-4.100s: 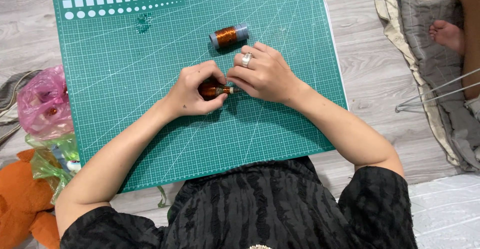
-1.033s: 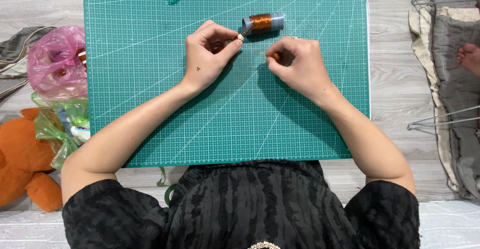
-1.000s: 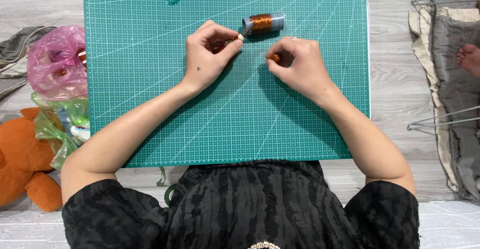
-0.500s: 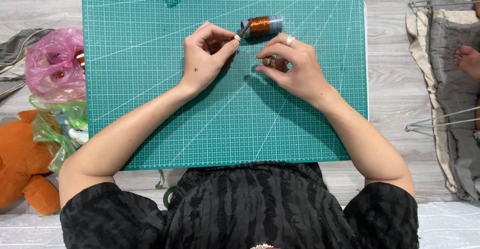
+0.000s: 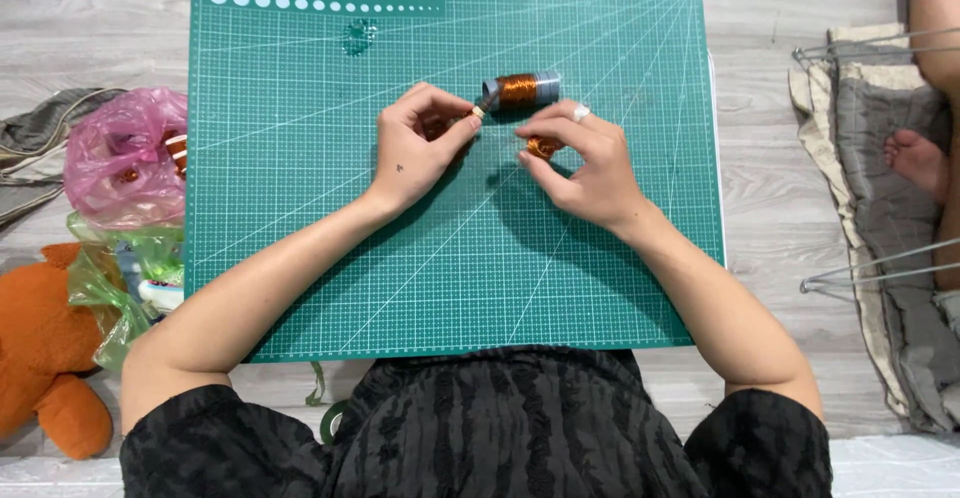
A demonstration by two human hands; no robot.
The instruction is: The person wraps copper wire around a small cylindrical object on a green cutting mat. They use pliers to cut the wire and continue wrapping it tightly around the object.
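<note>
A green cutting mat point(image 5: 300, 258) lies on the wooden floor. A spool of copper wire point(image 5: 522, 90) rests on its side on the mat just beyond my hands. My left hand point(image 5: 418, 148) pinches a small copper-coloured piece between thumb and fingers, close to the spool's end. My right hand point(image 5: 585, 163), with a ring on one finger, holds a small coil of copper wire point(image 5: 543, 146) in its fingertips. The two hands are a few centimetres apart. Any wire running between them is too thin to see.
A pink plastic bag point(image 5: 125, 158) and a green plastic bag point(image 5: 120, 278) lie left of the mat, with an orange plush toy point(image 5: 40, 358) below them. Grey cloth point(image 5: 880, 208), metal hangers point(image 5: 880, 268) and another person's foot point(image 5: 915, 158) are on the right.
My hands, joined on one small copper piece earlier, moved up beside the spool and drew apart. Over the last half second the right hand shifted slightly toward the left.
</note>
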